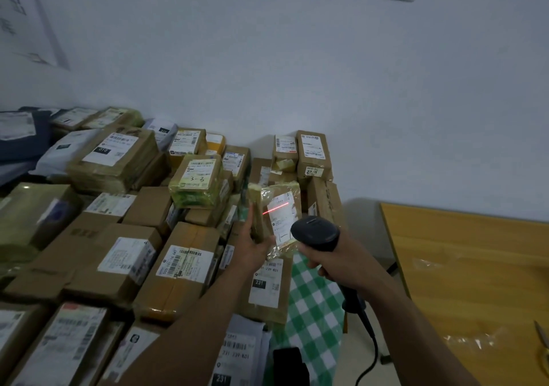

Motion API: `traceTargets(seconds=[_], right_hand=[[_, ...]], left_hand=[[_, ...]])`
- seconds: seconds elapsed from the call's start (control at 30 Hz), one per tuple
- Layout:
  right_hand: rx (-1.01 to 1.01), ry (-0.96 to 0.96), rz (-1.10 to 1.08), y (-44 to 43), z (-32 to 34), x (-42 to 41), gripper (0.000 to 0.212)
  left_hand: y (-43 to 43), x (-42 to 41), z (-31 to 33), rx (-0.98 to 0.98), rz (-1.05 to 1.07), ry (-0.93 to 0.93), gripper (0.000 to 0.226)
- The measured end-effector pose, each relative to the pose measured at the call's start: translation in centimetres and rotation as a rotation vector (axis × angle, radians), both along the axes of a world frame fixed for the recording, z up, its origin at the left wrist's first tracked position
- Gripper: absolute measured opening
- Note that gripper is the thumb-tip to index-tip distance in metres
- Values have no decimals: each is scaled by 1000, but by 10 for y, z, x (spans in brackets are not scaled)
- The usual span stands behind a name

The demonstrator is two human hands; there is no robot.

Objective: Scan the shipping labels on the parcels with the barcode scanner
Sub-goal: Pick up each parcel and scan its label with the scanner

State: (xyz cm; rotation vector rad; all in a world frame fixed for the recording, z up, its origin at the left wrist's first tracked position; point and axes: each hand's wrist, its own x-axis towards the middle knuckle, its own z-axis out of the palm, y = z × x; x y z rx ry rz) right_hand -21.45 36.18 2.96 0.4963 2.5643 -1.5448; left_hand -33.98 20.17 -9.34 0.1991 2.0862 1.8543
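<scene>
Now, close in at the bottom of the frame: grey mailer (237,353) stamped 231, lying flat and sealed, contents hidden. Lower right: wooden tabletop (460,266), scissors (542,344) poking in at the edge. Up a little, right of centre: right grip (335,264) clamped round the handle of the barcode scanner (315,232), cable (368,335) trailing down. Just beside it, left grip (255,246) wrapped on a small taped parcel (285,192), held above the pile and turned toward the scanner. Red scan line (274,209) landing across its shipping label (280,222). Mid-scan on this one, by the look of it; no telling whether read.

Beyond, filling the left half: heap of parcels (130,255), brown cartons and pale bags, all shut, nothing of the insides showing, labels mostly face up. Can't tell which are already scanned; probably plenty left. Farthest back, against the wall at mid-frame: upright cartons (313,151), labels facing out.
</scene>
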Motion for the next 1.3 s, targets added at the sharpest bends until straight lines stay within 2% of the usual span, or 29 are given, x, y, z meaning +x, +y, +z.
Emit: traceTargets(seconds=[0.2,0.33,0.4,0.53,0.7,0.83,0.9,0.97,1.03,1.2,1.3], right_hand=[[-46,-6,-20,2,-6,-3,21],[-101,-11,-71,4,-9,-2,30],[-107,-22,-77,8,-12,-1,29],[-136,-54,-56,10,-20,0,28],[-126,-71,-63,-1,-25,1,23],[-142,-82,-68,-6,-27,-1,18],[-148,-87,-71,-5,-29,-2,18],[-141,-99,-68,-3,-30,-3,22],[-135,-116,-73,-1,-33,-5,28],[-148,-127,-84,5,-41,-10,29],[-162,-130,-84,9,-46,-14,33]], left_hand=[[-2,-1,2,-3,-26,-25,96],[-11,0,5,-10,-58,-107,99],[-19,1,9,-20,-78,-153,92],[-38,13,8,-74,-128,-225,62],[-53,32,-13,-273,-124,-241,62],[-54,28,-28,-534,-165,-115,81],[-44,31,-29,-634,-134,-65,77],[-31,34,-27,-808,-165,-23,98],[-21,31,-27,-896,-226,1,120],[-23,28,-29,-1005,-182,105,105],[-25,30,-36,-1063,-162,175,111]])
